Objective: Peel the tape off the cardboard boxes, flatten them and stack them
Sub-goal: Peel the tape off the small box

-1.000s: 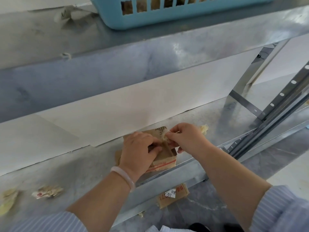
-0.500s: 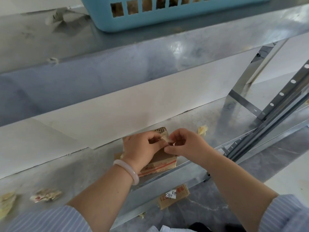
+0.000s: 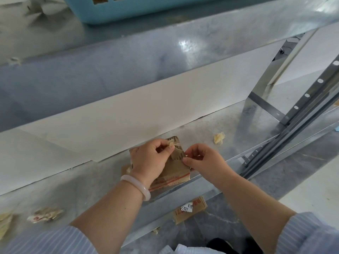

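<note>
Box: the small brown cardboard box with red print lies on the grey metal shelf, lower centre of the frame, under both my hands.
Left grip: my left grip pinches a curl of yellowish clear tape at the box's far top edge.
Right grip: my right grip pinches the box's right edge, just beside the tape.
Feel: light, thin board, I judge; it will buckle, and its paper skin may tear if yanked. The tape looks thin, sticky and likely to shred.
Hold: tape close to the peel line, pulled low along the seam, with the board held down right beside it.
</note>
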Tool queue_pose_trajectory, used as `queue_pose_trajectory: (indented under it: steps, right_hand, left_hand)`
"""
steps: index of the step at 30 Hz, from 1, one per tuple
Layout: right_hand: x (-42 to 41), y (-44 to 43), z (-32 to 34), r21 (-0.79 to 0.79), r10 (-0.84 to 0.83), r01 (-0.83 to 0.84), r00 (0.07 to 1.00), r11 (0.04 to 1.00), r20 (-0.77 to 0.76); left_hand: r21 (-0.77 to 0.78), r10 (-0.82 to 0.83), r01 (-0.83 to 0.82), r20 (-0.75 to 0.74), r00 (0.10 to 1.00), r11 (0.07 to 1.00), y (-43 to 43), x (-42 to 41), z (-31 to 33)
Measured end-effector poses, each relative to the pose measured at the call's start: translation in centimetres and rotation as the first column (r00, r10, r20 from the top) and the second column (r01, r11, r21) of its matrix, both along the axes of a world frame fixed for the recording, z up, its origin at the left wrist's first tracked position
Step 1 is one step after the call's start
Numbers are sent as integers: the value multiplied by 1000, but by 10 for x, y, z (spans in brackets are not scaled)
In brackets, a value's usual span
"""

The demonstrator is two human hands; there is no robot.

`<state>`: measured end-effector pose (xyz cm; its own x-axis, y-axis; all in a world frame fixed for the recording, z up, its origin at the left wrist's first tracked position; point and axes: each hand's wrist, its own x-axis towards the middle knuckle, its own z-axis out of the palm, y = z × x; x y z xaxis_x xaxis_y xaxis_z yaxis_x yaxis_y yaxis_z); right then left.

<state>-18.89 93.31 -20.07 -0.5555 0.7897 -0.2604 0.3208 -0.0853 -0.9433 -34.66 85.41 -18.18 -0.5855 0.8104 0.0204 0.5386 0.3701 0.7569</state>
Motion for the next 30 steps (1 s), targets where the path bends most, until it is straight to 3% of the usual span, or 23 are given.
queue_pose_trajectory:
  steps: [4,6,10,13,15,17,19,22,26,30]
  right_hand:
    - [-3,-2,-1,14,-8,7,1000,1000,8]
    - [-4,-6,-1,143,21,-28,998,989,52]
    - [-5,-11,2,431,130,-214,968,877,216]
    - [-7,-10,8,615,220,-416,902,670,371]
    - [-10,-10,10,640,258,-522,848,563,464]
    - [-13,-11,11,634,236,-578,806,515,543]
    - [-20,-13,14,650,179,-583,795,488,579]
    - [-27,-20,17,685,112,-565,802,460,586]
    - [-26,-29,13,694,76,-524,821,494,566]
    - [-26,-34,14,711,52,-486,841,508,538]
  left_hand:
    - [147,32,-63,204,978,987,-3,-12,-2]
    - [174,5,-38,190,982,984,-9,-20,2]
    - [192,45,-60,79,996,980,-23,-29,7]
    - [217,95,-86,-31,995,972,-31,-35,13]
    - [220,71,-32,-172,983,975,-39,-41,17]
    - [149,-47,114,-390,920,982,-45,-43,20]
    - [42,-185,243,-530,828,969,-48,-40,21]
    - [-87,-324,331,-538,778,940,-50,-35,19]
    - [-71,-338,332,-292,895,941,-51,-37,20]
    - [-115,-241,214,-342,908,970,-50,-38,20]
